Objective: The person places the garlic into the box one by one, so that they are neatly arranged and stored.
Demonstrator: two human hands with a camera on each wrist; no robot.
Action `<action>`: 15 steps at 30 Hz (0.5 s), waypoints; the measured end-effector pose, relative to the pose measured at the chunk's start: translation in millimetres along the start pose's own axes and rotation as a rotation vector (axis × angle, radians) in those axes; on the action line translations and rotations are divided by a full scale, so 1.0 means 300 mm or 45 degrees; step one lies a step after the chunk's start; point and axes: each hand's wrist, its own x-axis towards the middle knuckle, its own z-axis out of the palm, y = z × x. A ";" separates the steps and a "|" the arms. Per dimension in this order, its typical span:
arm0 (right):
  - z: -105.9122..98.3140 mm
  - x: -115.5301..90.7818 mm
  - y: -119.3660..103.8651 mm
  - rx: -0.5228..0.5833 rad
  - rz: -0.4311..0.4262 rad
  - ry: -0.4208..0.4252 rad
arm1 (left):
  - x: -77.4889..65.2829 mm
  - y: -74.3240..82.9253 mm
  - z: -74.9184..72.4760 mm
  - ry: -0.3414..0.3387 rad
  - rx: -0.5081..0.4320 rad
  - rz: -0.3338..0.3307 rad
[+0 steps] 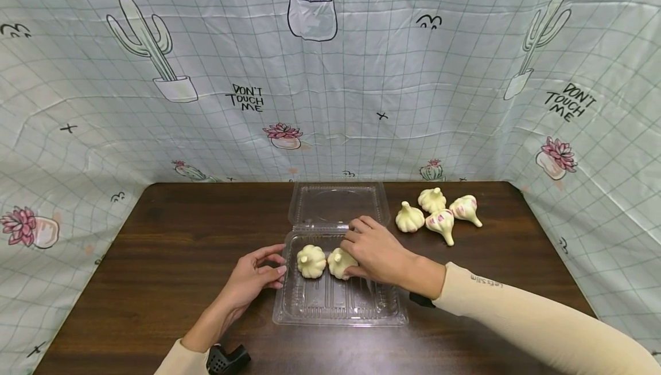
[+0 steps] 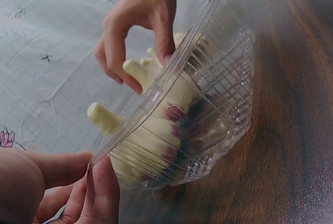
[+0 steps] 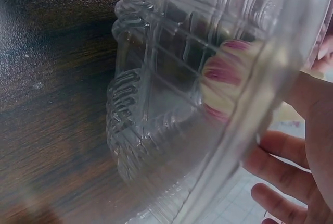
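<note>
A clear plastic clamshell box (image 1: pixel 338 305) lies opened out on the table, its lid (image 1: pixel 338 203) folded back behind the base. My left hand (image 1: pixel 250 278) pinches the left rim between thumb and fingers. Inside the base, one garlic bulb (image 1: pixel 311 261) stands stem up on the left. Beside it, my right hand (image 1: pixel 381 253) holds another garlic bulb (image 1: pixel 339 263) with thumb and fingers around it. Purple streaks on the bulb (image 3: pixel 223 78) show through the wall in the right wrist view. The right hand hides part of the base behind it.
Several more garlic bulbs (image 1: pixel 440 223) lie clustered at the back right of the dark wooden table (image 1: pixel 186 243), right of the lid. A patterned cloth (image 1: pixel 330 105) hangs around the table's back and sides.
</note>
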 end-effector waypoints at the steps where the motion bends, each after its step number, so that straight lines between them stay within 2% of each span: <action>1: 0.000 -0.001 0.000 0.001 0.001 0.002 | -0.001 0.000 -0.001 -0.001 -0.002 0.001; 15: -0.004 -0.015 0.008 0.014 -0.002 0.024 | -0.003 -0.001 -0.003 -0.015 0.003 0.013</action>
